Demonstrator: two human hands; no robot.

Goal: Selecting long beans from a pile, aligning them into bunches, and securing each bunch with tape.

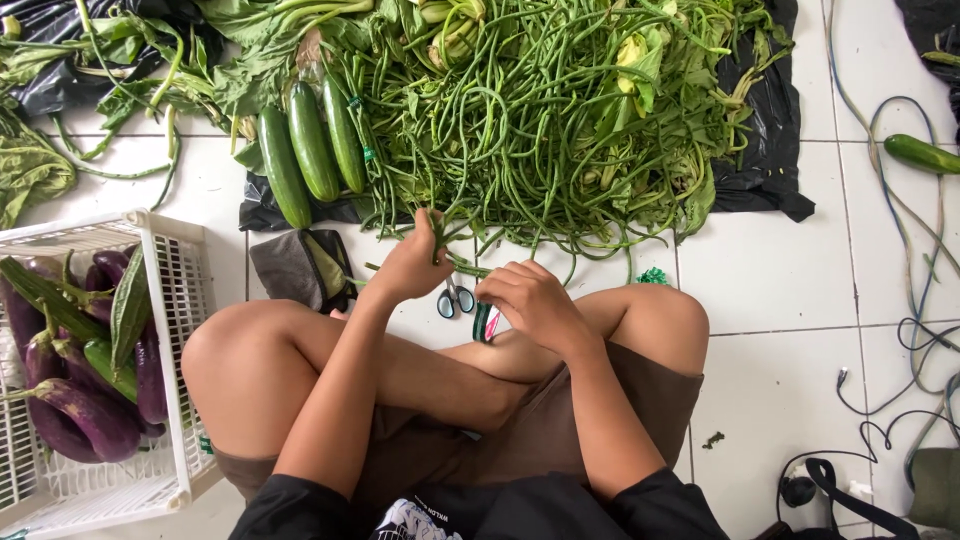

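I sit cross-legged on a white tiled floor. My left hand (413, 262) grips a few long green beans at the near edge of a big heap of long beans (540, 120) lying on black plastic sheeting (760, 170). My right hand (530, 300) is closed on a small green and red object (484, 322) whose kind I cannot tell, just above my crossed legs. A pair of scissors (455, 298) lies on the floor between my two hands.
Three cucumbers (310, 150) lie left of the bean heap. A white plastic crate (170, 300) at the left holds purple eggplants (90, 415). A grey pouch (300, 268) sits by my left knee. Cables (900, 330) and another cucumber (920, 153) lie at the right.
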